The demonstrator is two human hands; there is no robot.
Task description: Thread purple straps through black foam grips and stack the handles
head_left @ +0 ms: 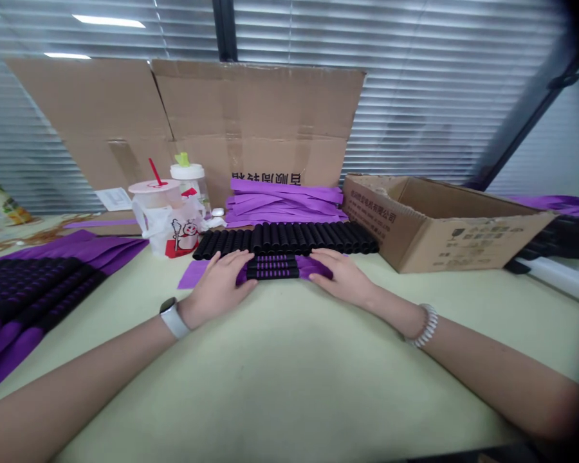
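Note:
A purple fabric strip [189, 275] lies near the middle of the table, with several short black slotted pieces [273, 266] set side by side on it and purple showing through their slots. My left hand [220, 280] grips the strip at the left end of these pieces, thumb in front and fingers behind. At their right end, my right hand [343, 278] pinches the strip between thumb and fingers. Just behind my fingertips runs a row of black ribbed tubes [289, 236]. Part of the strip is hidden under both hands.
Folded purple strips [284, 202] are piled behind the tubes. An open cardboard box [453, 247] stands right; a bagged cup [161, 222] and a lidded bottle [193, 183] stand left. Finished-looking purple and black bands [43, 283] lie far left. A cardboard panel [260, 116] rises behind.

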